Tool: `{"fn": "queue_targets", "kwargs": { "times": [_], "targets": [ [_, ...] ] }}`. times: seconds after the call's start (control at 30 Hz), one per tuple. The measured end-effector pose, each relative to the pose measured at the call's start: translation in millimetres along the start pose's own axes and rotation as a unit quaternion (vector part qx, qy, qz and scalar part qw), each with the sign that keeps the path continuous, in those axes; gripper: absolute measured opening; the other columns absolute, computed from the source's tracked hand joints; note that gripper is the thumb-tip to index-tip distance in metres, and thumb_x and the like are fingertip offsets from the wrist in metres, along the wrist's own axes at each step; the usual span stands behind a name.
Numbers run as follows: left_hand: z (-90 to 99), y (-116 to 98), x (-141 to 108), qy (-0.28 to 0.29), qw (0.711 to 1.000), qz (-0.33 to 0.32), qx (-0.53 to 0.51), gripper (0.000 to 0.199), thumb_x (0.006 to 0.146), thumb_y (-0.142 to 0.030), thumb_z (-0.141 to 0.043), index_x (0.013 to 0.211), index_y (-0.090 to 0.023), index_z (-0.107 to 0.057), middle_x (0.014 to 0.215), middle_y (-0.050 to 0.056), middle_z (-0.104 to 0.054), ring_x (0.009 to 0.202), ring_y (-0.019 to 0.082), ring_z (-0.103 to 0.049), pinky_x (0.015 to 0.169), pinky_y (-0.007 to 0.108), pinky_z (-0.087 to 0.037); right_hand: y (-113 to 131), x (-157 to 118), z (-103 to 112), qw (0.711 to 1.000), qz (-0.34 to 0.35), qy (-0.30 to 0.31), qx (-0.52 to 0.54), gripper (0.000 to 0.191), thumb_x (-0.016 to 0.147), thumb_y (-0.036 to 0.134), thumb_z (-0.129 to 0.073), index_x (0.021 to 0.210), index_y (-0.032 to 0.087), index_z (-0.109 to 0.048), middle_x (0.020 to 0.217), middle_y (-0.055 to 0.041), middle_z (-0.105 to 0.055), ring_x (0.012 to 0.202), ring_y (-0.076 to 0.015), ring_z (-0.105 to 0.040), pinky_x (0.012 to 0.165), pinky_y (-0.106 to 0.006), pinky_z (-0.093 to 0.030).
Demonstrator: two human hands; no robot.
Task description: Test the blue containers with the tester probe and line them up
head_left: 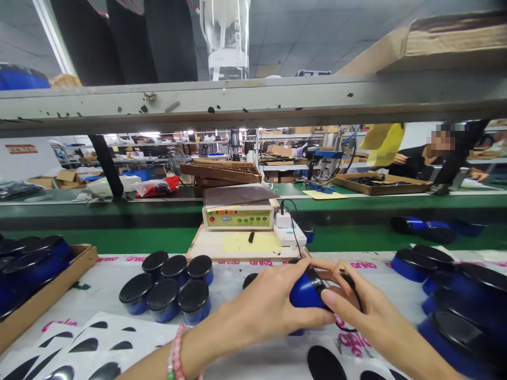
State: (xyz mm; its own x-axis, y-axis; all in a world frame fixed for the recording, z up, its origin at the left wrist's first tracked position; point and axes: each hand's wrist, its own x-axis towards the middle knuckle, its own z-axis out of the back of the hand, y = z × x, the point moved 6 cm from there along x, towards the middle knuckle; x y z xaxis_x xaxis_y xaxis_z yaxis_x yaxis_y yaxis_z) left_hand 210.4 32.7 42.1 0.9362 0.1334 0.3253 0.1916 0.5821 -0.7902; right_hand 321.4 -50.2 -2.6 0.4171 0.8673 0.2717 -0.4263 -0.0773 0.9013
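Near the middle of the bench, my left hand [265, 295] is wrapped round a blue round part with a black rim [307, 290], holding it tilted. My right hand [356, 295] has its thumb and fingers closed at the right side of the same part, on a black cable [358, 293] that loops beside it. The cable runs up to a white plug [283, 219]. A control box [237, 216] with lit red lights stands behind my hands. Several blue parts with black tops [162, 295] stand left of my left hand.
Sheets of black stickers [85, 345] lie at front left. A cardboard tray [51, 295] of blue parts is at far left, with more blue parts [455, 327] at right. A shelf [253, 100] crosses above. Another person [420, 158] is beyond the green belt [158, 240].
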Motion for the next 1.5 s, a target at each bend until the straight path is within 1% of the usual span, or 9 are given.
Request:
{"fn": "queue_targets", "kwargs": {
  "times": [0.23,0.67,0.83,0.93,1.07,1.13,1.3,1.37,1.5],
  "targets": [
    [2.1,9.2,-3.5,0.0,0.999,0.016,0.037,0.055,0.075,-0.025,-0.069,0.125,-0.034,-0.049,0.114,-0.005,-0.065,0.1,0.018,-0.061,0.085,0.025,-0.045,-15.5,5.2,-6.4,0.999,-0.014,-0.043,-0.003,0.043,0.081,0.049,-0.058,0.118,0.027,-0.055,0.09,-0.0034,-0.063,0.082,-0.0207,-0.063,0.073,-0.03,-0.056],
    [2.7,16.0,-9.1,-0.002,0.993,0.016,0.114,0.056,0.079,-0.034,-0.064,0.13,-0.03,-0.042,0.122,0.002,-0.057,0.109,0.024,-0.055,0.093,0.034,-0.043,-22.0,7.2,-12.3,0.998,0.034,-0.048,-0.024,0.042,0.08,0.045,-0.061,0.115,0.024,-0.053,0.119,-0.0113,-0.058,0.11,-0.027,-0.056,0.089,-0.036,-0.051],
    [32.9,18.8,-9.5,-0.033,0.974,0.049,0.217,0.066,0.069,-0.029,-0.067,0.129,-0.023,-0.04,0.118,0.007,-0.05,0.104,0.024,-0.054,0.086,0.031,-0.047,-13.6,7.9,-4.8,0.992,0.004,-0.121,-0.025,0.039,0.081,0.055,-0.051,0.104,0.023,-0.054,0.115,-0.0099,-0.06,0.056,-0.0141,-0.058,0.051,-0.029,-0.052],
    [70.1,40.3,-14.5,-0.016,0.933,0.145,0.329,0.053,0.067,-0.029,-0.066,0.116,-0.02,-0.048,0.112,0.007,-0.051,0.095,0.022,-0.057,0.08,0.03,-0.047,-5.6,2.9,28.8,0.958,-0.04,-0.248,-0.139,0.038,0.08,0.059,-0.048,0.088,0.023,-0.054,0.089,-0.006,-0.064,0.044,-0.0115,-0.045,0.042,-0.028,-0.039],
    [105.9,79.3,-25.7,0.054,0.879,0.244,0.406,0.05,0.058,-0.025,-0.071,0.104,-0.019,-0.053,0.104,0.006,-0.06,0.095,0.026,-0.058,0.082,0.035,-0.046,1.6,-9.1,78.0,0.846,-0.082,-0.406,-0.337,0.022,0.082,0.046,-0.048,0.081,0.025,-0.047,0.077,-0.0051,-0.058,0.062,-0.0182,-0.055,0.058,-0.031,-0.04],
    [111.1,93.5,-29.7,0.082,0.865,0.282,0.406,0.051,0.053,-0.023,-0.073,0.101,-0.02,-0.055,0.098,0.005,-0.063,0.092,0.027,-0.059,0.079,0.036,-0.048,-3.8,-4.1,80.4,0.839,-0.062,-0.378,-0.385,0.019,0.081,0.043,-0.049,0.088,0.025,-0.047,0.075,-0.0034,-0.054,0.062,-0.0187,-0.055,0.058,-0.031,-0.04],
    [94.8,91.0,-30.3,0.117,0.843,0.313,0.42,0.064,0.05,-0.021,-0.074,0.111,-0.02,-0.054,0.116,0.011,-0.059,0.11,0.035,-0.052,0.095,0.049,-0.04,-36.4,27.9,19.5,0.923,0.062,-0.095,-0.367,0.036,0.087,0.046,-0.043,0.114,0.022,-0.043,0.082,-0.0027,-0.053,0.068,-0.0194,-0.055,0.063,-0.032,-0.045],
    [76.2,81.3,-26.4,0.131,0.862,0.265,0.412,0.074,0.054,-0.024,-0.074,0.123,-0.022,-0.048,0.128,0.012,-0.051,0.12,0.035,-0.044,0.101,0.049,-0.035,-48.4,37.9,-2.3,0.934,0.069,-0.037,-0.348,0.035,0.088,0.046,-0.044,0.113,0.022,-0.045,0.085,-0.0034,-0.054,0.078,-0.021,-0.056,0.071,-0.034,-0.047],
    [29.7,77.5,-21.6,0.2,0.893,0.136,0.379,0.078,0.059,-0.022,-0.072,0.131,-0.023,-0.041,0.126,0.013,-0.051,0.117,0.035,-0.047,0.091,0.043,-0.045,-57.3,51.6,-17.0,0.936,0.06,-0.036,-0.346,0.032,0.082,0.044,-0.055,0.102,0.02,-0.051,0.079,-0.0027,-0.053,0.085,-0.0238,-0.055,0.072,-0.035,-0.047]
  ]
}}
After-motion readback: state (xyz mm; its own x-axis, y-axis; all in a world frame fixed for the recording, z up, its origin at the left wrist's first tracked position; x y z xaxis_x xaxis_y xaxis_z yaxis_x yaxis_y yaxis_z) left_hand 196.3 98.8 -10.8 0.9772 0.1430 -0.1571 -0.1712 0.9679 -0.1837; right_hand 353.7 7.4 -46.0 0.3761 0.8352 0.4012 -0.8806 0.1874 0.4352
